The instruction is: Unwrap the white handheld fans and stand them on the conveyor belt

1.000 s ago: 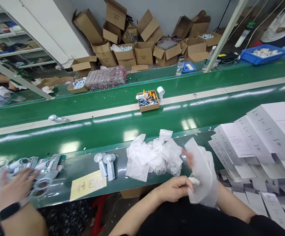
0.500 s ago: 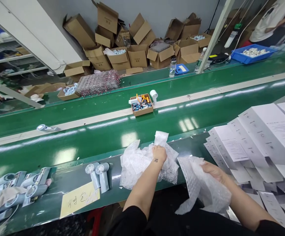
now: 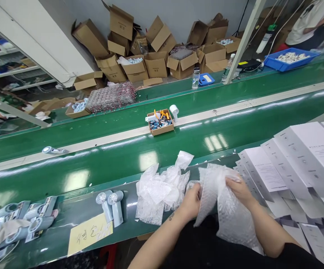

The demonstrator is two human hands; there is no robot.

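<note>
My right hand (image 3: 238,189) is closed on several sheets or bags of clear bubble wrap (image 3: 233,215), which hang down in front of my body. My left hand (image 3: 191,201) is beside them with curled fingers, and a piece of bubble wrap (image 3: 193,184) shows just above its knuckles. Its fingertips are partly hidden behind the hanging wrap. Left of that hand, a loose pile of bubble wrap (image 3: 158,190) lies on the dark green bench (image 3: 131,194). Two light blue handheld fans (image 3: 117,209) lie side by side further left.
Leaning stacks of white printed boxes (image 3: 299,160) crowd the right. More blue fan parts (image 3: 36,220) and a yellow handwritten card (image 3: 90,233) lie at left. Beyond the bench, a small carton of parts (image 3: 162,129) sits on the green conveyor line (image 3: 122,153). Cardboard boxes (image 3: 156,63) line the wall.
My left hand has moved from the pile toward me and to the right, with a piece of bubble wrap. The wrap in my right hand has risen and shifted beside it.
</note>
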